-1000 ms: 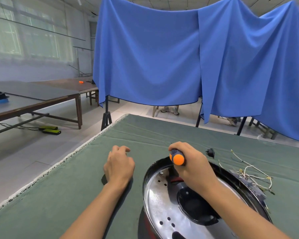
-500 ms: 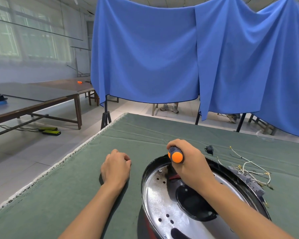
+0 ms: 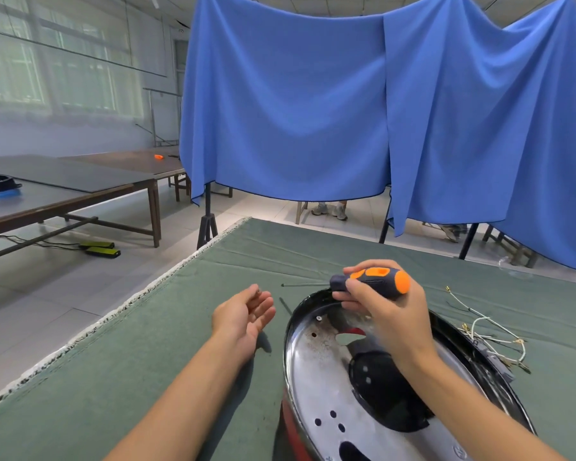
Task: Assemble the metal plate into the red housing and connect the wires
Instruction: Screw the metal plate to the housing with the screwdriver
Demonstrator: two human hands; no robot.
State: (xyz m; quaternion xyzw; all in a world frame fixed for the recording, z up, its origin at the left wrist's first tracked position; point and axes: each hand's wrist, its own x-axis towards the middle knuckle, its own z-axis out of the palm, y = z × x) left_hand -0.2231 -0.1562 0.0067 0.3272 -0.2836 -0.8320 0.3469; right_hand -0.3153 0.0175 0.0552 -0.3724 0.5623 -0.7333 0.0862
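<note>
Metal plate [image 3: 316, 371] seated in red housing [image 3: 291, 427], one screw [image 3: 319, 318] in; right hand [image 3: 389, 314] grasping screwdriver [image 3: 373, 282], left hand [image 3: 246, 314] released, wires [image 3: 489, 331] at right unconnected.

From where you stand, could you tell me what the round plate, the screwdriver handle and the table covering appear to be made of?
The metal plate looks like bare polished steel or aluminium: mirror reflections, punched holes. The screwdriver in the right hand seems moulded plastic with rubbery dark grip, matte orange insets. The table cover appears green felt-like cloth: creases, frayed white edge.
</note>
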